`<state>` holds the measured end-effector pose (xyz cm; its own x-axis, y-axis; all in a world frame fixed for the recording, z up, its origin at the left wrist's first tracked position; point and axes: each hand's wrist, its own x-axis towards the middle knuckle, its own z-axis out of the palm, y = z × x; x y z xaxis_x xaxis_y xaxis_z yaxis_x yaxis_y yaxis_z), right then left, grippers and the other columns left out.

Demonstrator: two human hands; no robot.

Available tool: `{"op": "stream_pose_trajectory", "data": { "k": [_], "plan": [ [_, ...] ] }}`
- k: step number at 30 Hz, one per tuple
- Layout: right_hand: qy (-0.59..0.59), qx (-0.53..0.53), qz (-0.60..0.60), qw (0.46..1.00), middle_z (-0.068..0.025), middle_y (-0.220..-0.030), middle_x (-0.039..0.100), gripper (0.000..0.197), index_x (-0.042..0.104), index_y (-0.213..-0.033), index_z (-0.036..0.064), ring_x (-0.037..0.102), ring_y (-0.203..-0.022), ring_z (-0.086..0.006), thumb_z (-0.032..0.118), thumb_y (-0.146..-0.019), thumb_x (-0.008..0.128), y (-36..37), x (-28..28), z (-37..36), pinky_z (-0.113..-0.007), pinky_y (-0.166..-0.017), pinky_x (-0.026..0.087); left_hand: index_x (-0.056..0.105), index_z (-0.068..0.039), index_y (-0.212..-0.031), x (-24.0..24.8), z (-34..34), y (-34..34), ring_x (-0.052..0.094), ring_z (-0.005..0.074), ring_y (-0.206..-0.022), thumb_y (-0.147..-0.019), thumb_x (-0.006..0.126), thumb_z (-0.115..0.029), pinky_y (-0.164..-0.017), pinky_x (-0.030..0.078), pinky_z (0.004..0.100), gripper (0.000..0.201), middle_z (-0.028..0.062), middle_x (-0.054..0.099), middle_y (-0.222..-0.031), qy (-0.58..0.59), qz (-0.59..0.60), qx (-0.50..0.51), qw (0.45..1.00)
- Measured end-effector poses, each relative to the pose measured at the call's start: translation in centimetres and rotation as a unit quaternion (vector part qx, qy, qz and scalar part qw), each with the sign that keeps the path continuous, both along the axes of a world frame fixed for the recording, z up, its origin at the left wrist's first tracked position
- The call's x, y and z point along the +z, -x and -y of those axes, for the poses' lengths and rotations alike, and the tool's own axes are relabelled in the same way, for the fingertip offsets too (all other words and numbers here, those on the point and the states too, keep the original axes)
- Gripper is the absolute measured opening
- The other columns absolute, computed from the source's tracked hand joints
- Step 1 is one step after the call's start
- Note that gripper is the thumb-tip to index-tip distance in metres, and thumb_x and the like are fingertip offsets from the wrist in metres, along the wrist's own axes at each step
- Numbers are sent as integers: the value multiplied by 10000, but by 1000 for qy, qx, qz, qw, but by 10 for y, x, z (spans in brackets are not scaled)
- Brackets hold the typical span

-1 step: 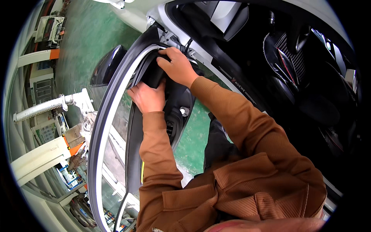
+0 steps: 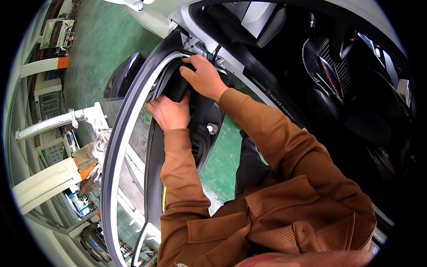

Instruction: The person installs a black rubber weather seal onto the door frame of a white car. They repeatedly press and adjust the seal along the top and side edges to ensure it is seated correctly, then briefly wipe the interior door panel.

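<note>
A black trim panel (image 2: pixel 177 87) sits at the front corner of an open car door's window frame (image 2: pixel 116 133). My left hand (image 2: pixel 171 113) grips its lower edge, with the thumb against the near face and the fingertips partly hidden behind. At the upper right edge my right hand (image 2: pixel 203 76) is closed on the same panel, thumb and fingers bent around its top. Whether the panel is fixed to the door or loose cannot be made out. Below my hands lies the black inner door panel (image 2: pixel 205 116) with its switches.
Outside the window frame sticks out a black side mirror (image 2: pixel 123 76). The dark car interior with a pedal area and sill (image 2: pixel 273 95) lies to the right. White lift arms (image 2: pixel 53 125) stand at the left over a green floor (image 2: pixel 120 33).
</note>
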<state>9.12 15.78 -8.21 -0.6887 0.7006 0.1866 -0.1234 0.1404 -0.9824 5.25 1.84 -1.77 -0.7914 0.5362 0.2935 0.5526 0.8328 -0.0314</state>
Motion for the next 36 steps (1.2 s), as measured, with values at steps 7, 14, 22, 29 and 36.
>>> {"op": "stream_pose_trajectory", "data": {
  "k": [7,14,22,29,36],
  "plan": [
    [3,-21,-4,1000,-222,-1216,666,414,684,-1239,-36,617,-1208,-381,282,-974,663,1,-1,-1,-424,-1059,481,649,75,-1234,-1,-8,-8,504,474,-1260,-786,879,-451,-1080,430,598,728,275,631,-1300,14,-3,32,999],
    [-1,-17,-19,1000,-260,-1175,660,426,683,-1183,-68,594,-1169,-426,272,-927,701,-2,-3,4,-462,-1034,484,679,40,-1159,-4,-5,-12,534,487,-1211,-708,909,-494,-1070,443,592,737,279,660,-1217,17,-23,27,999],
    [11,-26,-47,999,-274,-1161,676,453,700,-1138,-82,603,-1161,-443,312,-916,676,4,-5,-1,-471,-1030,493,611,85,-1234,-9,-14,-6,584,467,-1162,-708,895,-554,-1029,500,539,876,259,638,-1216,-8,-66,14,998],
    [21,-10,-50,998,-248,-1172,682,459,705,-1152,-75,608,-1152,-415,319,-919,672,5,-10,1,-449,-1027,493,648,75,-1094,-9,-13,-16,618,428,-1109,-738,851,-636,-995,520,527,821,215,658,-1112,-42,-99,20,994],
    [31,-11,-114,993,-175,-1197,681,329,733,-1201,90,603,-1202,-353,188,-900,643,-2,4,-2,-421,-1039,497,638,83,-1222,-5,-16,-20,586,462,-1204,-832,796,-608,-984,530,545,809,238,640,-1246,-26,-43,23,998]
  ]
}}
